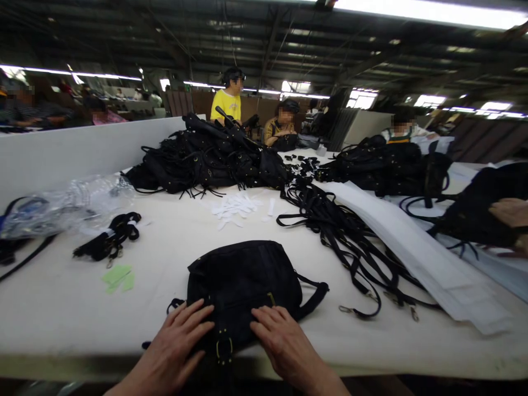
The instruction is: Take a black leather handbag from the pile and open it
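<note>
- Black bag (243, 286) lies at lower centre of the counter (74, 308).
- Left hand (175, 344) and right hand (280, 341) rest flat on it, fingers spread, gripping nothing.
- Even palm pressure beside the buckle (224, 348) would likely keep it smooth.

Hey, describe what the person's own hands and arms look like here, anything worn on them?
Both the left hand and the right hand are bare: no gloves, and no rings or watch can be made out. The forearms entering from the bottom edge are uncovered too, with no sleeve or cuff in view. Fingernails look short and unpainted. Nothing is strapped or marked on either wrist.
</note>
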### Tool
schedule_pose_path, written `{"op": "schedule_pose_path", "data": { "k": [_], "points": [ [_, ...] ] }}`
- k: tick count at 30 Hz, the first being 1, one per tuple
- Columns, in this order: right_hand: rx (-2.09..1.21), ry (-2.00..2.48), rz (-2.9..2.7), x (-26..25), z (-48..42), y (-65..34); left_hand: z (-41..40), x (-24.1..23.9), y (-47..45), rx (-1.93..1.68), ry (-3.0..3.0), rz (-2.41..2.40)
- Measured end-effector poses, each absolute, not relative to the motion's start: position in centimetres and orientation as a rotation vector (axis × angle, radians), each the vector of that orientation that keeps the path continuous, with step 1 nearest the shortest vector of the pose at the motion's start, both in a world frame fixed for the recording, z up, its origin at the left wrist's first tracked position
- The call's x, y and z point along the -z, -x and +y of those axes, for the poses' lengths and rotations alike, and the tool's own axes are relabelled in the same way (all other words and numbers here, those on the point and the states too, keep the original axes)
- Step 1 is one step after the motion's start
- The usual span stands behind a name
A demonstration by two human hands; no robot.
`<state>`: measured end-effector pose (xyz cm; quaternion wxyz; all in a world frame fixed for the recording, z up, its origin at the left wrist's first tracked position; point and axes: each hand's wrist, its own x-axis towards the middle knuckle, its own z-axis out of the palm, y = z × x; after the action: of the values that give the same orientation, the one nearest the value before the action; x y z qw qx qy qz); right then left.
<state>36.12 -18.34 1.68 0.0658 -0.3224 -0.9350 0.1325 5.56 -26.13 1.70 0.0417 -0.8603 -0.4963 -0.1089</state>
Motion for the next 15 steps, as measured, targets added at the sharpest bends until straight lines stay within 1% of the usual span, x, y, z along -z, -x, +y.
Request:
{"op": "schedule_pose_path", "data": {
  "k": [3, 9, 11, 13, 15],
  "points": [
    [-0.322, 0.975, -2.781, -0.9, -17.8, -36.1, -25.9, -0.5, -3.7, 0.337, 2.567, -1.602],
    [-0.209, 0.996, -2.653, -0.2, -16.2, -35.3, -26.1, 0.7, 0.8, 0.569, 2.328, -1.967],
    [-0.295, 1.007, -2.541, -1.3, -15.3, -35.0, -26.3, 0.1, 2.1, 0.747, 2.214, -2.014],
    [-0.502, 1.053, -2.386, -3.3, -14.2, -34.8, -26.5, -0.7, 3.5, 0.990, 2.068, -2.085],
    [-0.727, 1.141, -2.196, -6.0, -12.9, -34.5, -26.5, -1.4, 4.9, 1.214, 1.858, -2.266]
  ]
}}
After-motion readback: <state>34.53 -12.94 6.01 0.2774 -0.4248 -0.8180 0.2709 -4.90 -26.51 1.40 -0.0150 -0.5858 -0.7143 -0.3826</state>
